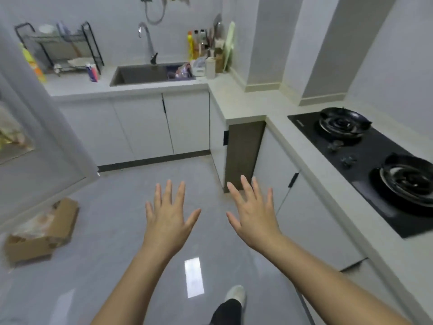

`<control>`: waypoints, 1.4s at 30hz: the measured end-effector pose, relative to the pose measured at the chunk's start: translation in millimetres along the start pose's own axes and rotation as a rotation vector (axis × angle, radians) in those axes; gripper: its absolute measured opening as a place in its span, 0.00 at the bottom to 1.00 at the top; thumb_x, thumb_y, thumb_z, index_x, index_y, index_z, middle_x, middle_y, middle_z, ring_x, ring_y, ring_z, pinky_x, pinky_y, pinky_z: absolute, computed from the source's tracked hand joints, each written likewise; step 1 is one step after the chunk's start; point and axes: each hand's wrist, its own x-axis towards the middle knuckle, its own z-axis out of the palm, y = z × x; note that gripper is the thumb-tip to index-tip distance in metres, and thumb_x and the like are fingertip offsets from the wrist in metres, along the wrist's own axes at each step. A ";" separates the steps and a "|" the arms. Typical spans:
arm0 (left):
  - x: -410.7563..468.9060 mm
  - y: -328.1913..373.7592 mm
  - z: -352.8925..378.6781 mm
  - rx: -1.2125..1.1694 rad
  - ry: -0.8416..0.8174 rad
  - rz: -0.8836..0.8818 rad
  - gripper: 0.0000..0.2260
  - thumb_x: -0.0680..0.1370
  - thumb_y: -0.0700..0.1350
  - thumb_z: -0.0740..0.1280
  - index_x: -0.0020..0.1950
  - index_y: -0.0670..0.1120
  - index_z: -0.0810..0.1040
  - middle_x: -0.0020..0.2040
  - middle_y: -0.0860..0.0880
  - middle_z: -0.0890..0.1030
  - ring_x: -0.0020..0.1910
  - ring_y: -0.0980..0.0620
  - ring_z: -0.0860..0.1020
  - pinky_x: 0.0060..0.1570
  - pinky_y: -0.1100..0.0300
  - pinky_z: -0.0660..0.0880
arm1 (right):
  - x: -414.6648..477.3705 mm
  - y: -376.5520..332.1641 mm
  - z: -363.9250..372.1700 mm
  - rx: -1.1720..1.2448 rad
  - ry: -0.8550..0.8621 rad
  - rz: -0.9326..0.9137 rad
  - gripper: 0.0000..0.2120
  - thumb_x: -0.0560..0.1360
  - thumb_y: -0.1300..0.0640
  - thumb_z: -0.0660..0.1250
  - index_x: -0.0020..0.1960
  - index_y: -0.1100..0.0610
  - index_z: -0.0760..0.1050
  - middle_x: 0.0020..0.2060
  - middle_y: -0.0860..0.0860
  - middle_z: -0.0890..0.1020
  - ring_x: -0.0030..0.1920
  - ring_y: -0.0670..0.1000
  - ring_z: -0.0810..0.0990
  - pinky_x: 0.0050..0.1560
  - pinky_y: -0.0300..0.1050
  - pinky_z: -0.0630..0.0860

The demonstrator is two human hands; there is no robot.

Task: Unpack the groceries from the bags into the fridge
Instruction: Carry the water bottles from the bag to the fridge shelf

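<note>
Hovering empty-handed between box and fridge

Both hands are out in front, palms down, over the floor (131, 184). The left hand (167, 221) has its fingers straight and spread, a wide grip with nothing in it. The right hand (254, 219), just beside it at 3 o'clock, is spread the same way and is also empty. The two hands do not touch.

A cardboard box (35, 247) lies on the floor at 8 o'clock from the hands, well apart from them. Pale plastic bags (35, 225) fill its open top. What they hold is too blurred to tell. At 10 o'clock stands what looks like the fridge (54, 127) with its door swung open. At the far left edge some blurred, pale food (11, 132) shows inside.

By my reading the task is partway along. Something seems to be in the fridge already, but the bags in the box look full enough that groceries remain. Neither hand is near the box, so the next item has not been picked up yet.

The sink (140, 73) is at 12 o'clock and the hob (365, 160) at 2 o'clock, both set in the tabletop (234, 99). No groceries show on it.
</note>
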 end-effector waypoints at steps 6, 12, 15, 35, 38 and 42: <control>68.6 97.9 48.4 -0.013 -0.100 0.231 0.34 0.79 0.67 0.50 0.80 0.55 0.42 0.81 0.48 0.42 0.78 0.45 0.37 0.75 0.43 0.44 | -2.6 101.1 9.7 -0.029 -0.015 0.259 0.33 0.81 0.40 0.51 0.79 0.45 0.39 0.80 0.54 0.42 0.78 0.59 0.37 0.74 0.67 0.38; 130.4 201.6 85.8 -0.102 -0.156 0.445 0.34 0.79 0.65 0.51 0.80 0.54 0.44 0.81 0.47 0.44 0.79 0.45 0.38 0.75 0.43 0.46 | 1.2 202.4 2.2 -0.065 -0.025 0.488 0.33 0.81 0.40 0.51 0.80 0.46 0.39 0.80 0.54 0.42 0.78 0.59 0.37 0.73 0.67 0.38; 148.1 251.6 102.5 -0.124 -0.196 0.559 0.34 0.79 0.65 0.51 0.80 0.54 0.44 0.81 0.47 0.45 0.79 0.46 0.39 0.75 0.44 0.44 | -0.8 245.1 -5.3 -0.049 -0.026 0.627 0.33 0.81 0.40 0.51 0.80 0.46 0.40 0.80 0.54 0.42 0.78 0.59 0.37 0.74 0.67 0.39; 100.0 558.2 165.1 -0.025 -0.282 1.365 0.33 0.80 0.63 0.54 0.81 0.53 0.46 0.81 0.46 0.47 0.79 0.43 0.42 0.75 0.41 0.46 | -174.0 459.3 -63.6 -0.013 0.221 1.360 0.31 0.81 0.42 0.55 0.80 0.47 0.46 0.80 0.53 0.47 0.79 0.58 0.43 0.75 0.65 0.43; 78.7 608.8 170.9 -0.040 -0.283 1.400 0.33 0.80 0.63 0.54 0.80 0.53 0.46 0.81 0.46 0.48 0.79 0.43 0.43 0.75 0.39 0.46 | -215.0 501.8 -77.4 -0.034 0.235 1.430 0.32 0.81 0.43 0.55 0.80 0.48 0.46 0.80 0.54 0.47 0.79 0.58 0.44 0.74 0.65 0.44; 49.7 674.0 178.8 -0.047 -0.289 1.446 0.33 0.80 0.63 0.53 0.80 0.53 0.45 0.81 0.46 0.47 0.79 0.43 0.43 0.75 0.38 0.47 | -263.2 553.4 -89.1 -0.083 0.213 1.510 0.32 0.81 0.43 0.56 0.80 0.48 0.46 0.80 0.54 0.49 0.79 0.58 0.45 0.74 0.65 0.46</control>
